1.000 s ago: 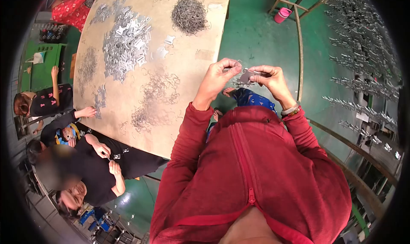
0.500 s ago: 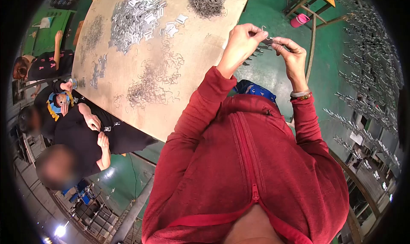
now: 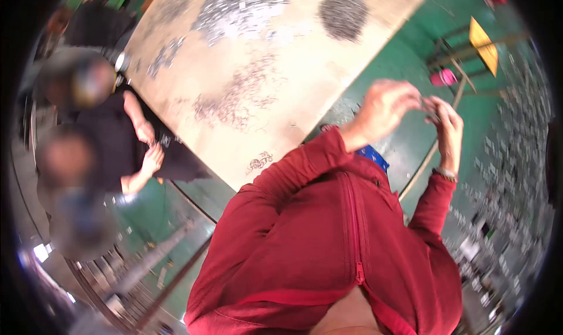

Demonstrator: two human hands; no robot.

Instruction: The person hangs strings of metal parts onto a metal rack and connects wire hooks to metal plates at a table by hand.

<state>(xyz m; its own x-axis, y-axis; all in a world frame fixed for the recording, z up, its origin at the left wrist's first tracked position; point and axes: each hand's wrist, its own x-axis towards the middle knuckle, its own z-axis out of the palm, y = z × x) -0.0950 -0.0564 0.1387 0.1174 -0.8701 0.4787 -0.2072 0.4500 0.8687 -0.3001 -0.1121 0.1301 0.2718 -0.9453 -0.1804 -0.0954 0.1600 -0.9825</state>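
My left hand [image 3: 387, 107] is raised past the table's near edge, fingers closed in a pinch and blurred by motion. What sits between those fingertips is too small and smeared to make out. Close by on its right, my right hand [image 3: 448, 127] has thumb and fingers closed on a small metal piece [image 3: 433, 118], which is also blurred. The fingertips of both hands almost meet. Below my left forearm, a small cluster of wire hooks [image 3: 260, 162] lies on the table [image 3: 305, 91].
Farther up the table are a heap of flat metal pieces [image 3: 240, 9], a round pile of wire hooks [image 3: 343, 15] and scattered hooks [image 3: 237, 97]. Co-workers sit along the left side; one's hands [image 3: 150, 144] are together. Metal parts hang at right [image 3: 510, 159]. A pink bucket [image 3: 443, 77] stands beyond.
The view has turned, so the table appears rotated. My hands appear lower and farther right, with fingertips slightly apart. A small hook cluster now shows beside my left sleeve.
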